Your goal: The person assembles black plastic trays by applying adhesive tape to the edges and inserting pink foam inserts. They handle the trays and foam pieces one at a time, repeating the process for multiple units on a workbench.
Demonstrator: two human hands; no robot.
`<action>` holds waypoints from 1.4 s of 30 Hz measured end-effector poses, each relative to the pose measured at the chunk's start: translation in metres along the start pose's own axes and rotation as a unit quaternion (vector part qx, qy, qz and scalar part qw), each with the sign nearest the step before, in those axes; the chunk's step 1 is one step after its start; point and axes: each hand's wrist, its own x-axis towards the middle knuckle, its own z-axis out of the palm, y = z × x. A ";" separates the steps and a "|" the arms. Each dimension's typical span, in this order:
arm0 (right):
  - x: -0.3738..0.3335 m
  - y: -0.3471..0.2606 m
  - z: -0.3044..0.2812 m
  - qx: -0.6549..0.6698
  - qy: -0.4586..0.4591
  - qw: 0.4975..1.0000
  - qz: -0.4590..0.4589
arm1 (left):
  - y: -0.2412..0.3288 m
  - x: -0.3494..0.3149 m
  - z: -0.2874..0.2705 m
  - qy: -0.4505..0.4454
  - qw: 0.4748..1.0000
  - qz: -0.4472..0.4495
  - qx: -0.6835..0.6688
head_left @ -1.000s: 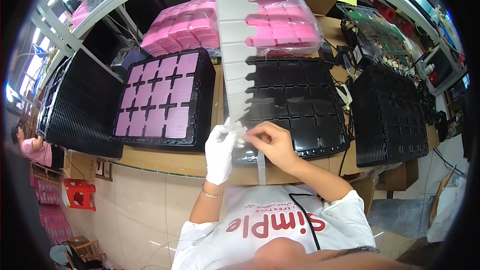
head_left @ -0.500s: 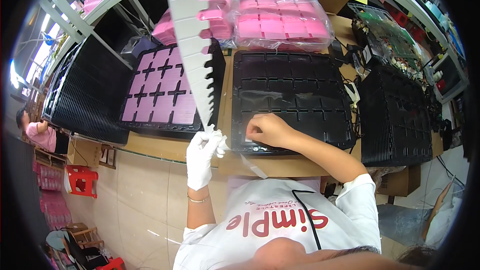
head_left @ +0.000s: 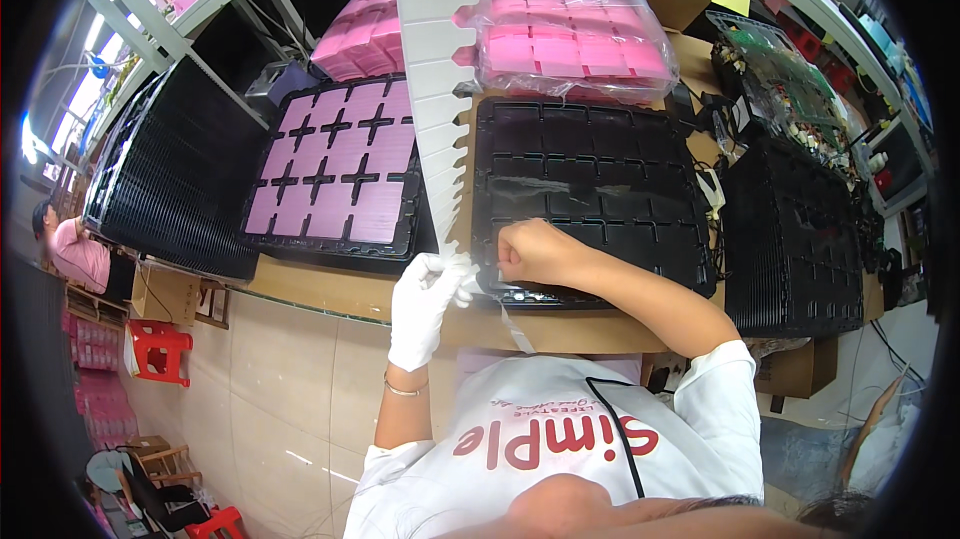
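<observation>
My left hand point(head_left: 425, 304), in a white glove, grips the lower end of a long white notched strip point(head_left: 435, 69) that rises upright past the top of the view. My bare right hand point(head_left: 540, 251) is closed in a fist right beside it, over the near edge of an empty black compartment tray point(head_left: 600, 179). The fist pinches a thin clear tape point(head_left: 515, 324) that hangs down toward my chest. The two hands almost touch at the strip's bottom end.
A black tray filled with pink flat pieces point(head_left: 340, 174) lies to the left, with a clear bag of pink pieces point(head_left: 565, 34) behind. Stacks of black trays stand at the far left point(head_left: 170, 179) and right point(head_left: 790, 229). Green circuit boards point(head_left: 770, 59) lie at the back right. Another person point(head_left: 70, 249) sits at the left edge.
The white strip leaned left half a second ago and now stands nearly upright over the gap between the trays. Both hands stay together at the black tray's near edge.
</observation>
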 end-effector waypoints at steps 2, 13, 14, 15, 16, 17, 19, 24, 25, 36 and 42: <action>0.000 0.003 0.004 -0.012 0.012 1.000 -0.008 | 0.000 0.000 0.000 0.000 1.000 -0.004 -0.001; -0.009 0.008 0.001 0.016 0.002 0.997 -0.075 | -0.002 0.000 0.001 0.011 1.000 0.000 -0.002; -0.012 0.010 0.001 0.026 -0.002 0.994 -0.106 | -0.003 0.000 0.001 0.014 1.000 0.003 0.003; -0.014 0.011 0.000 0.026 -0.005 0.994 -0.108 | -0.003 0.000 0.001 0.017 1.000 0.005 0.007; -0.017 0.012 0.001 0.028 -0.006 0.994 -0.109 | -0.005 0.001 0.001 0.019 1.000 0.008 0.012; -0.018 0.014 0.001 0.029 -0.008 0.993 -0.110 | -0.006 0.002 0.001 0.020 1.000 0.012 0.016; -0.017 0.016 0.003 0.054 0.026 0.994 -0.095 | -0.004 0.003 0.003 0.025 0.999 0.013 0.019; -0.006 0.021 0.011 0.025 0.083 0.994 -0.066 | -0.001 0.003 0.011 0.022 1.000 0.013 0.019; -0.004 0.018 0.007 0.020 0.058 0.996 -0.059 | -0.004 0.003 0.009 0.017 1.000 0.012 0.022; 0.003 0.011 0.002 -0.006 0.008 1.000 -0.021 | -0.011 0.004 0.002 0.003 0.999 0.013 0.033; -0.006 0.015 -0.003 0.031 -0.045 0.996 -0.066 | -0.005 0.001 0.005 0.022 0.999 0.017 0.033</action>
